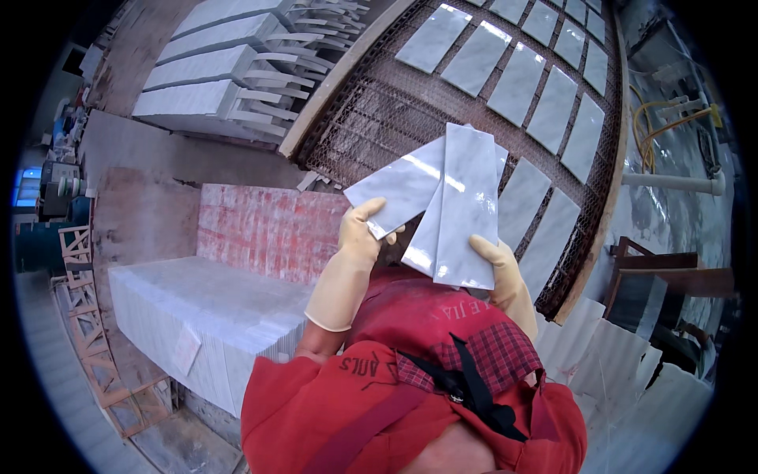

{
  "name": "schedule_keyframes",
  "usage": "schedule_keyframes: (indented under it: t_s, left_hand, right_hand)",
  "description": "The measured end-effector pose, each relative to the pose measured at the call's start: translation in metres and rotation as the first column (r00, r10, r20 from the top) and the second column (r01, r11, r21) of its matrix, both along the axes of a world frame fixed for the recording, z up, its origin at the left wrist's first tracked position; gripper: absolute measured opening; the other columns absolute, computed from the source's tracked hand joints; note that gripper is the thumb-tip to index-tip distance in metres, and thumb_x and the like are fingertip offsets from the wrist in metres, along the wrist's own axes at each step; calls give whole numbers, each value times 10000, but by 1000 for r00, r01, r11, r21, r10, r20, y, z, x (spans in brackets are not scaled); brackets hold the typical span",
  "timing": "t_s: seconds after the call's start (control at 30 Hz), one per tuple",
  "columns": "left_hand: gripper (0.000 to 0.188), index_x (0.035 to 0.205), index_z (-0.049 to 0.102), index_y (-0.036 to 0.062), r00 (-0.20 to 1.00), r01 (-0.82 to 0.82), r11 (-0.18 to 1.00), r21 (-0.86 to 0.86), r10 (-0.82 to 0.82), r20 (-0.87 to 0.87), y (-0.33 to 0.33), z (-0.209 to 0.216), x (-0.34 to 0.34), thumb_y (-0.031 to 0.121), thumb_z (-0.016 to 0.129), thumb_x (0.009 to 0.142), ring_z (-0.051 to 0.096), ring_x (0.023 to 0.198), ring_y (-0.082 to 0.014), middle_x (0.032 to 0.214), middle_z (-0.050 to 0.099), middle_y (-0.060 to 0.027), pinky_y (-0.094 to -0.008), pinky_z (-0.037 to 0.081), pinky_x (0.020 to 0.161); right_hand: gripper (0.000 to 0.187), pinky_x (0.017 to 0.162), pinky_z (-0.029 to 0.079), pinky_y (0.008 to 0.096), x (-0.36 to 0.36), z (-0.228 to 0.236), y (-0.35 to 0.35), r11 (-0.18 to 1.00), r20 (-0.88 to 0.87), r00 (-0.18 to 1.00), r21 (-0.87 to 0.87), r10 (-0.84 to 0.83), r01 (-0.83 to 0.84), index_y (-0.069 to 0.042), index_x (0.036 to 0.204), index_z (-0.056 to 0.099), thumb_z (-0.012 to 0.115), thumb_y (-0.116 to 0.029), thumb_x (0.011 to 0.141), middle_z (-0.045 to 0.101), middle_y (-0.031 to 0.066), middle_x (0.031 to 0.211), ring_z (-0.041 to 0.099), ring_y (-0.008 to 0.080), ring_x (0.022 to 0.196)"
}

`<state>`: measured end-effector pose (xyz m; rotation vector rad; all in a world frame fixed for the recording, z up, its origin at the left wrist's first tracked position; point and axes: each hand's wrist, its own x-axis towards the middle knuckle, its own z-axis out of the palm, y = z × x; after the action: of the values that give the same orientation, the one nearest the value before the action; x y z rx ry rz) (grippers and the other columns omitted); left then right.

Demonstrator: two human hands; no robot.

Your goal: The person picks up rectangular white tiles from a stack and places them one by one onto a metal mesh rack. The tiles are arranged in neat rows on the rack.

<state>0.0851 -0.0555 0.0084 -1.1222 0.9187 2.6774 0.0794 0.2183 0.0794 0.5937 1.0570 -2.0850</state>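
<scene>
Both my hands wear cream rubber gloves. My left hand (362,233) is closed on the lower end of a glossy white-grey stone tile (399,183), thumb on its face and fingers beneath. In my right hand (504,268) are a few overlapping stone tiles (467,209), fanned slightly, the thumb pressing the front one near its lower right edge. The left tile slants away and its inner edge passes behind the right-hand tiles. Most of my right fingers are hidden behind them. The tiles are held in front of my red apron (426,316), over the near side of a mesh conveyor (379,103).
More stone tiles (517,83) lie in rows on the mesh, bounded by pale side rails (347,71). A long tile stack (197,296) stands at left beside a red-stained block face (264,229). Further stacks (209,59) with separating strips rise at far left. A pipe (671,182) juts out at right.
</scene>
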Motion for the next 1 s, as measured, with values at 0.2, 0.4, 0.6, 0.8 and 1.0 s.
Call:
schedule_keyframes:
  t_s: [0.2, 0.4, 0.6, 0.8, 1.0]
  left_hand:
    - [383, 1293, 570, -111, 981, -145, 987, -72, 133, -144, -33, -22, -37, 117, 625, 991, 741, 778, -446, 1103, 720, -284, -471, 603, 526]
    - [433, 1381, 552, -63, 988, -82, 996, 29, 85, -127, -103, -84, -63, 144, 615, 1006, 743, 901, -457, 1179, 712, -279, -527, 644, 671]
    - [439, 1421, 530, 8, 998, -60, 994, 93, 60, 7, -116, -108, -63, 181, 603, 1024, 670, 1088, -488, 1321, 654, -242, -628, 595, 856]
    - [429, 1457, 518, 61, 985, -148, 963, 224, 122, 123, -105, -83, -49, 230, 529, 1062, 539, 1310, -509, 1479, 564, -218, -755, 412, 1080]
    - [478, 1498, 469, 52, 990, -133, 966, 220, 118, 82, -104, -53, -44, 291, 490, 1084, 484, 1396, -479, 1540, 503, -229, -761, 354, 1121]
  right_hand:
    - [568, 946, 583, 419, 16, -5, 8, 998, -1, 998, 40, -56, 56, 52, 1402, 575, 761, -186, 921, 699, 170, 1269, 715, 278, 1085]
    - [568, 963, 576, 413, 16, -3, 1, 989, -3, 994, 102, -110, 110, 60, 1398, 583, 765, -192, 923, 698, 168, 1283, 710, 270, 1104]
    - [607, 959, 579, 435, 9, -20, -9, 988, -1, 999, 144, -49, 49, 49, 1437, 542, 755, -231, 942, 692, 179, 1290, 712, 282, 1101]
    - [567, 973, 574, 436, 5, -26, -22, 993, 40, 999, 117, -14, 9, 58, 1420, 548, 727, -222, 961, 691, 191, 1284, 712, 297, 1104]
    - [561, 987, 570, 433, 2, -24, -29, 992, 45, 999, 126, 13, -19, 56, 1421, 549, 718, -223, 966, 691, 190, 1288, 710, 301, 1111]
